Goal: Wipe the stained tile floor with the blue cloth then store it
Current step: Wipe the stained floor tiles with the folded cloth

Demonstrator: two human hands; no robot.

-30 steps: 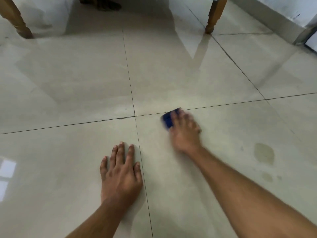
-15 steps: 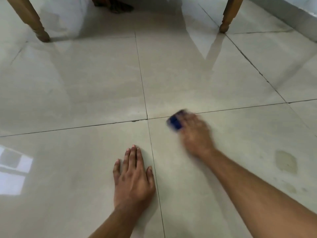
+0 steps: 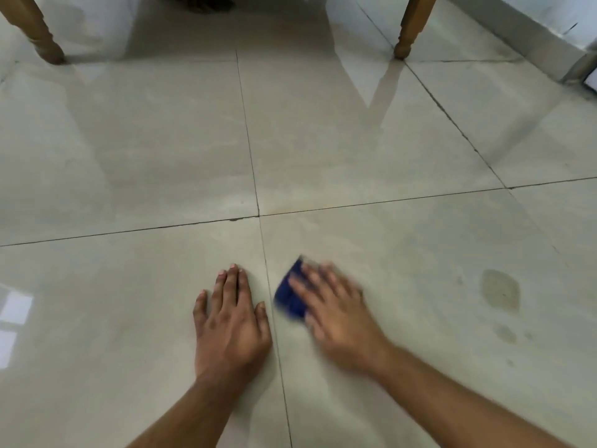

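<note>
A small folded blue cloth (image 3: 290, 295) lies on the glossy beige tile floor (image 3: 371, 163), just right of a grout line. My right hand (image 3: 336, 315) presses flat on top of it with straight fingers, blurred by motion, covering most of the cloth. My left hand (image 3: 231, 321) rests flat on the neighbouring tile, fingers spread, just left of the same grout line. A brownish stain (image 3: 500, 290) marks the tile to the right of my right hand, with a smaller spot (image 3: 506, 334) below it.
Two turned wooden furniture legs stand at the back, one at the left (image 3: 38, 37) and one at the right (image 3: 410, 30). A grey skirting and wall (image 3: 529, 30) run along the far right. A dark object (image 3: 200, 3) lies at the top edge.
My right hand has slid the cloth back towards me from the grout crossing to beside my left hand. The left hand has stayed planted while the view shifted.
</note>
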